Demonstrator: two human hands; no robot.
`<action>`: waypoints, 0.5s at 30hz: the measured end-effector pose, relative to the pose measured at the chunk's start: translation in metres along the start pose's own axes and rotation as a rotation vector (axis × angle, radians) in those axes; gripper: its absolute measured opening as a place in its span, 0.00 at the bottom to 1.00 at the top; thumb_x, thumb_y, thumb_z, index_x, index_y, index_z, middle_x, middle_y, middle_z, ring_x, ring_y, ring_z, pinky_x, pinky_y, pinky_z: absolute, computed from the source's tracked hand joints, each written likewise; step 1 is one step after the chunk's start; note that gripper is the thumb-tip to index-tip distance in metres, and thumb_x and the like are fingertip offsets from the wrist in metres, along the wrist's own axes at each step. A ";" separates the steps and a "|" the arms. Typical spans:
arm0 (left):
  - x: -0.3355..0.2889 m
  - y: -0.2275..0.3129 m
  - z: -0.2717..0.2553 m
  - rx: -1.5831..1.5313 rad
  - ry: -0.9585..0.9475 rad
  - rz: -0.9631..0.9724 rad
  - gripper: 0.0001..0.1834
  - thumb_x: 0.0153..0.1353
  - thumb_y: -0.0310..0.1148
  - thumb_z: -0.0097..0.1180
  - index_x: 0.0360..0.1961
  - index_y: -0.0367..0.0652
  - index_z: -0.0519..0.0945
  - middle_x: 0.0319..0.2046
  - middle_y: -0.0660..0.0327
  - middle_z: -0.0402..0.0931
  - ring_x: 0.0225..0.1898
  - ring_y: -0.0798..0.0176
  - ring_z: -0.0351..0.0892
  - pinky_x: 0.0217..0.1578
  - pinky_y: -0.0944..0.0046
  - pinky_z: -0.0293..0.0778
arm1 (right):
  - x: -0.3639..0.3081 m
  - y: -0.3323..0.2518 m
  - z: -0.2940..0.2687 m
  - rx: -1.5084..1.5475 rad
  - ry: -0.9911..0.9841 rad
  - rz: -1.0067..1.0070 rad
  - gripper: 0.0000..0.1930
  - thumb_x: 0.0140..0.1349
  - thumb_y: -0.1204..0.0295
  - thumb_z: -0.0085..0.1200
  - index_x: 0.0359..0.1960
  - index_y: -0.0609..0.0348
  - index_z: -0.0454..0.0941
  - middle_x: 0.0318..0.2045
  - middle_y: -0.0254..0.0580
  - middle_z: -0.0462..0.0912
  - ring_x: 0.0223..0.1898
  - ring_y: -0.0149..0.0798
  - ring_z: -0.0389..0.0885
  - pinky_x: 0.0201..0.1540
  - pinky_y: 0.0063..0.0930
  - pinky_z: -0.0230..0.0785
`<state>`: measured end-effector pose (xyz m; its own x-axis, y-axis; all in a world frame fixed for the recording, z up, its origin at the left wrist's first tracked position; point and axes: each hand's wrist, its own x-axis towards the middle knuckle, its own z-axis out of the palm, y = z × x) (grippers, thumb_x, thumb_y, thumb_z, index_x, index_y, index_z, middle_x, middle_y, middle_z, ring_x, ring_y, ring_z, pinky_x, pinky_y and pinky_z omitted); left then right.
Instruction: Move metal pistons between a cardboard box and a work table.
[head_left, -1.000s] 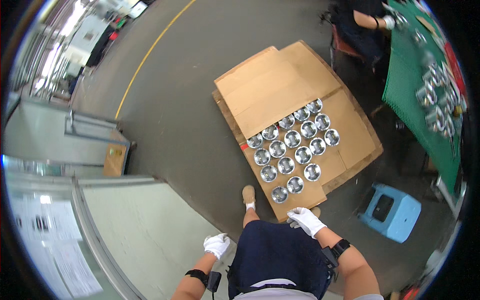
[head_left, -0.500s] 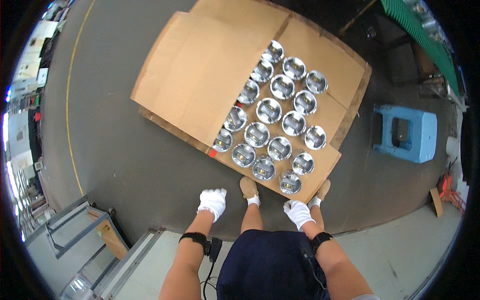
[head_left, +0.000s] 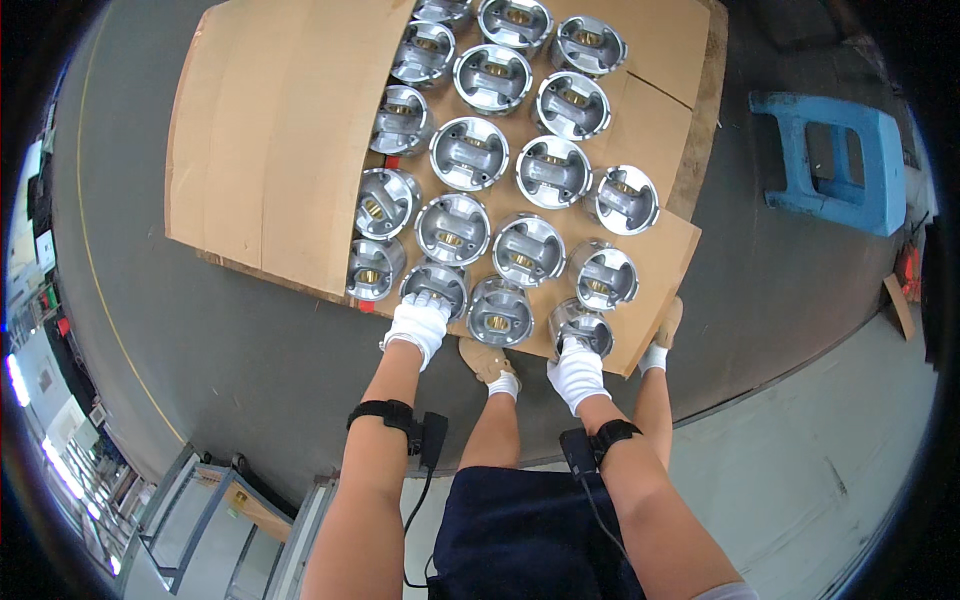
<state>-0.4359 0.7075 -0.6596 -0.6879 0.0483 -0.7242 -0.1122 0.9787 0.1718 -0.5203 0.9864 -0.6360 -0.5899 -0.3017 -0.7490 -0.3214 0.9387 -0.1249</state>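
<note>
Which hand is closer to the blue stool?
The right hand. It rests on a metal cup at the cardboard's near edge, toward the blue stool. The left hand is farther away, on another cup.

The cardboard flap (head_left: 275,140) covers the left edges of several metal pistons (head_left: 385,203). The top pistons (head_left: 445,10) are cut off. Gloved fingers (head_left: 420,305) hide one piston's rim.
</note>
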 end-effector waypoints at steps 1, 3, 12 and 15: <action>0.003 -0.002 -0.001 0.008 -0.007 0.002 0.20 0.63 0.33 0.38 0.55 0.46 0.73 0.54 0.54 0.74 0.57 0.54 0.71 0.58 0.52 0.62 | 0.004 -0.001 0.001 0.010 -0.004 0.002 0.21 0.53 0.57 0.58 0.43 0.60 0.74 0.31 0.50 0.82 0.35 0.48 0.82 0.42 0.41 0.73; 0.010 -0.001 -0.007 -0.047 -0.191 -0.057 0.19 0.59 0.36 0.47 0.52 0.45 0.74 0.51 0.51 0.75 0.55 0.51 0.72 0.56 0.52 0.64 | 0.011 0.000 0.000 -0.152 -0.096 -0.090 0.22 0.53 0.56 0.57 0.43 0.59 0.74 0.31 0.50 0.82 0.35 0.47 0.83 0.40 0.40 0.73; -0.014 0.018 -0.015 -0.114 -0.056 -0.180 0.32 0.48 0.49 0.63 0.52 0.45 0.71 0.44 0.48 0.76 0.48 0.46 0.75 0.52 0.50 0.66 | 0.016 0.019 0.019 -0.351 -0.157 -0.188 0.17 0.59 0.74 0.43 0.51 0.53 0.72 0.34 0.44 0.83 0.32 0.44 0.83 0.40 0.46 0.70; -0.033 0.032 -0.021 -0.400 -0.095 -0.317 0.44 0.40 0.53 0.69 0.57 0.44 0.67 0.49 0.46 0.73 0.49 0.43 0.74 0.52 0.54 0.69 | 0.015 0.038 0.018 -0.290 0.000 -0.268 0.13 0.60 0.64 0.47 0.44 0.53 0.75 0.27 0.44 0.81 0.28 0.47 0.81 0.35 0.50 0.69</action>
<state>-0.4318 0.7336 -0.6165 -0.5097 -0.2020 -0.8363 -0.5826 0.7963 0.1627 -0.5280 1.0206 -0.6644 -0.4567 -0.5293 -0.7150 -0.6596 0.7408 -0.1271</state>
